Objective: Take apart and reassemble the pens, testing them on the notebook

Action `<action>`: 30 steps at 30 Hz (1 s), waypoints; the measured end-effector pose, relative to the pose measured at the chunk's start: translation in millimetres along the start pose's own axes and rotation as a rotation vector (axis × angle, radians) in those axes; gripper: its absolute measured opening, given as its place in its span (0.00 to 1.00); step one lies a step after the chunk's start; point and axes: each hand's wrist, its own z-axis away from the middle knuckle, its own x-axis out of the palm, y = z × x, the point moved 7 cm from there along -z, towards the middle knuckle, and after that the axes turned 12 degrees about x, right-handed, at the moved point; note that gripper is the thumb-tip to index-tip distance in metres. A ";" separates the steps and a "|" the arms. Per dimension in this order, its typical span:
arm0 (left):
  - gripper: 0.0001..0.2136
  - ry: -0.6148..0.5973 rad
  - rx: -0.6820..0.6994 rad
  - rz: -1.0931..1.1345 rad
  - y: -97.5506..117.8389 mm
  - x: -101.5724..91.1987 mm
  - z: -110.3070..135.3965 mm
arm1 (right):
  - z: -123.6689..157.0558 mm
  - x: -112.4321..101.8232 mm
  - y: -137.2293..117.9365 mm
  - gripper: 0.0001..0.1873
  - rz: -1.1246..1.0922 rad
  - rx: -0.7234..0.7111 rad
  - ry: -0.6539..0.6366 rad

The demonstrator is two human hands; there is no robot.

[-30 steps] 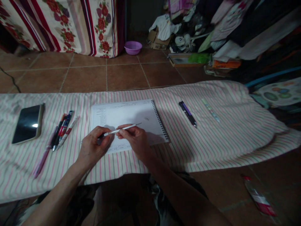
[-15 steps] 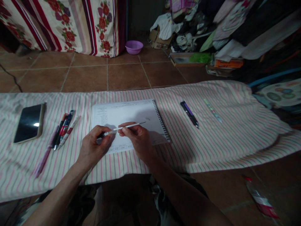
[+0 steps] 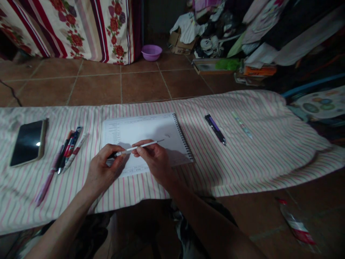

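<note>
Over the notebook, my right hand (image 3: pixel 152 156) pinches a thin white pen refill (image 3: pixel 131 148) whose fine dark tip points right. The refill's left end reaches the fingertips of my left hand (image 3: pixel 105 163). Closed fingers there grip a pen barrel (image 3: pixel 118 154), pale at its end with a dark part behind; most of it is hidden. Whether the refill is inside the barrel or just touching it, I cannot tell. Beneath both hands lies a spiral notebook (image 3: pixel 145 126) with printed lines and a small grey mark on the page.
On the striped cloth (image 3: pixel 167 187), several pens (image 3: pixel 71 153) and a phone (image 3: pixel 27 142) lie at left. A purple-black pen (image 3: pixel 215 128) and a pale patterned stick (image 3: pixel 242 125) lie at right. A bottle (image 3: pixel 296 223) is on the floor, a purple basin (image 3: pixel 151 53) beyond.
The refill's left end and the barrel in my left hand have come together; a small offset showed between them before. The whole view has shifted slightly.
</note>
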 end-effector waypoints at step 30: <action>0.04 0.004 0.016 -0.021 1.5 -1.6 -0.3 | -1.4 5.1 3.7 0.05 -0.007 0.006 -0.067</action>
